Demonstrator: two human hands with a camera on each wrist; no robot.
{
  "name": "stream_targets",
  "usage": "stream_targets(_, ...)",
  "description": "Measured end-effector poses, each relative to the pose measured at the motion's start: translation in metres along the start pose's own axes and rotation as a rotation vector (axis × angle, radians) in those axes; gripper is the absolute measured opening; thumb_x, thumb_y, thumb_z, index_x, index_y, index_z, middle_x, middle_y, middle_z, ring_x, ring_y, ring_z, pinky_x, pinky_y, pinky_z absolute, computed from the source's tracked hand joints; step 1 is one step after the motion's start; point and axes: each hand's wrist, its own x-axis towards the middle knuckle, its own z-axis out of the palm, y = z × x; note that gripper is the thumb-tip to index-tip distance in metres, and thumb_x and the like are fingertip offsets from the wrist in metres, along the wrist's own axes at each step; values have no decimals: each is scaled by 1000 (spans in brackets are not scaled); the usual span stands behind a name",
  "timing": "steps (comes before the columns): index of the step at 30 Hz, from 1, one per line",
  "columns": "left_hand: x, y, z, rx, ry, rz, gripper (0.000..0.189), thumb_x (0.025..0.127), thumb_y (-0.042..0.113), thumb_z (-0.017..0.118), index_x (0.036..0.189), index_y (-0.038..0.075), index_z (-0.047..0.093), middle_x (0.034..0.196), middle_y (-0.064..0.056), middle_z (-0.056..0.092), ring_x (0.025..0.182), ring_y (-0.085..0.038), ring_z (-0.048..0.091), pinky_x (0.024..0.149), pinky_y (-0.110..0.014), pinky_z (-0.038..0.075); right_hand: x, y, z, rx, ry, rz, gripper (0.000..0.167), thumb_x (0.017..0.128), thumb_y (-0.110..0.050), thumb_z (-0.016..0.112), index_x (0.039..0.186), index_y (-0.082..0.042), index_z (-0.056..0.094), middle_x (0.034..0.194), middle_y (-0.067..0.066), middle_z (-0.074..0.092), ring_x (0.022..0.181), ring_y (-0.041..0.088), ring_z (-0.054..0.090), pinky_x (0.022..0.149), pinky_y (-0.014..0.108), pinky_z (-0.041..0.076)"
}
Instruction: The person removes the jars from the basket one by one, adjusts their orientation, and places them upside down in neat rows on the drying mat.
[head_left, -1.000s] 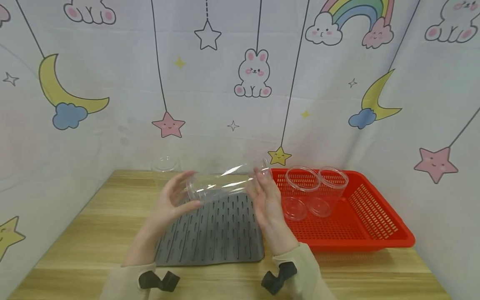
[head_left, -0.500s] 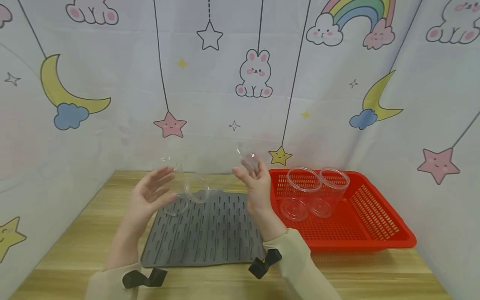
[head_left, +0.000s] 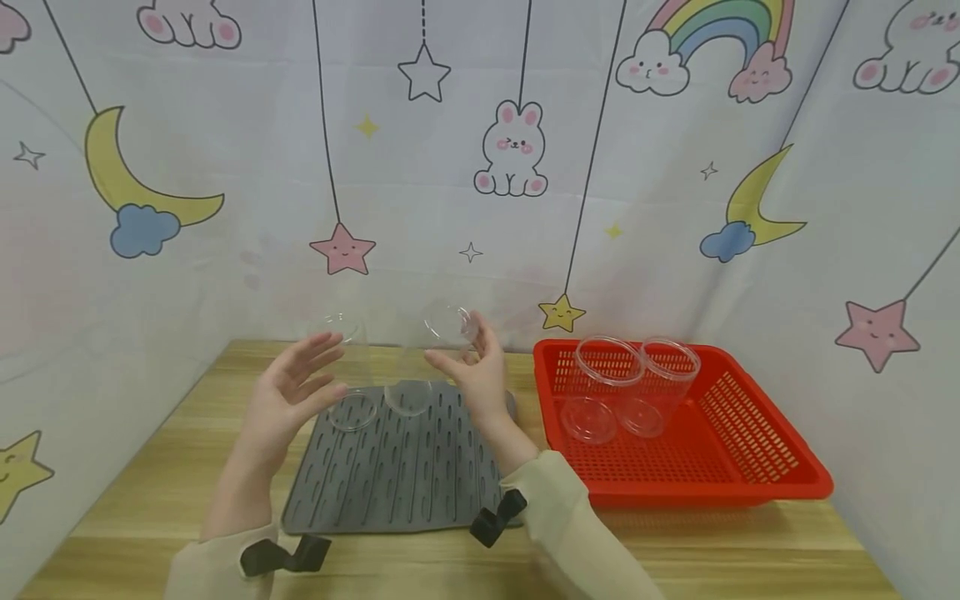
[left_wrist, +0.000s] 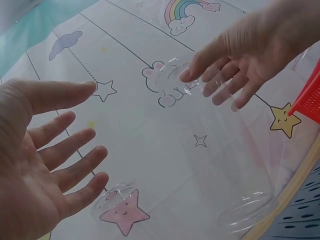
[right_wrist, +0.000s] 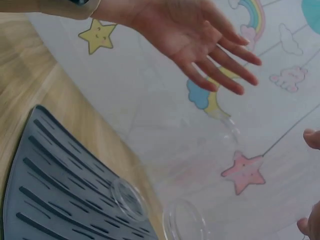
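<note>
In the head view, my right hand (head_left: 480, 367) grips a tall clear cup (head_left: 408, 400) near its upper end, thumb on one side and fingers on the other. The cup leans slightly, its lower end over the grey ridged mat (head_left: 412, 475). My left hand (head_left: 292, 392) is held up to the left with fingers spread and nothing in them. Just beyond it, a second clear cup (head_left: 354, 412) stands upright on the mat's far left part. The left wrist view shows the gripped cup (left_wrist: 247, 207) between both hands, with the standing cup's rim (left_wrist: 117, 195) below my left fingers.
To the right of the mat sits a red perforated basket (head_left: 780, 483). Two more clear cups stand inside, a nearer cup (head_left: 588, 419) and one beside it (head_left: 642, 415). A patterned cloth (head_left: 420, 200) hangs behind the wooden table (head_left: 165, 475).
Both hands held the cup sideways a second ago. My left hand has let go and drawn back left; my right hand has brought the cup more upright and moved left over the mat.
</note>
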Motion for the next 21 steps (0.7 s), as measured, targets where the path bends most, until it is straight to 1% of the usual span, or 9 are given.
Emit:
stream_targets(3,0,0,-1,0,-2,-2,59,89,-7,63,143,3,43,133,16,56,122,-1,52,98,-11,45,2,6,4,-62,-9,3,88,77,-9,82,151,-6,33,154,16,37,138,36,41,112,50,38)
stream_targets(7,0,1,-2,-14,5,-1,58,88,-8,63,142,3,44,133,15,56,122,-2,53,97,-12,46,5,13,8,-114,-18,1,88,77,-9,82,151,-6,34,155,14,37,138,34,40,112,50,39)
stream_targets(10,0,2,-2,-29,14,-4,58,88,-11,62,141,4,45,133,14,57,121,-3,53,95,-12,47,8,19,9,-162,-23,-3,87,77,-11,83,149,-6,36,153,12,40,138,32,41,112,47,40)
stream_targets(14,0,3,-2,-43,18,-1,58,87,-12,62,140,4,46,132,13,58,120,-4,54,94,-13,49,11,27,10,-210,-42,-20,86,76,-13,84,148,-6,38,151,12,43,136,33,43,110,46,42)
stream_targets(21,0,2,-2,-11,0,-17,56,88,-8,63,141,4,46,133,12,57,121,-2,53,97,-12,46,15,34,13,-249,-71,-26,86,76,-15,84,148,-7,38,151,12,43,136,30,43,110,46,42)
